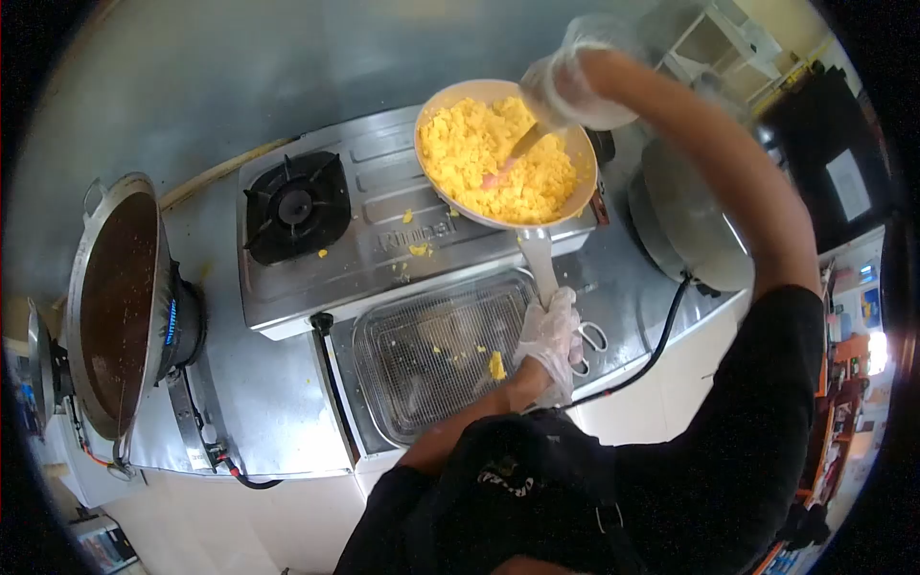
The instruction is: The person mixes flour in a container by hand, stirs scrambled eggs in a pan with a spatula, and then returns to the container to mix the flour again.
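Scrambled-egg-like yellow food [470, 144] fills a light-coloured pan [426, 105] on the right side of a two-burner stove. My left hand [551, 331], in a clear plastic glove, is closed round the pan's handle. Above the pan's right edge, my right hand [570, 86] is also gloved and blurred by motion. It grips a spatula [527, 144], whose pinkish lower end rests in the yellow food.
A black burner [297, 201] is on the stove's left. A large wok [81, 287] of brown liquid stands over a blue flame at far left. In front of the stove lies a wire-rack tray [422, 350] with yellow bits. Scissors [592, 335] and a large pot [652, 225] are right.
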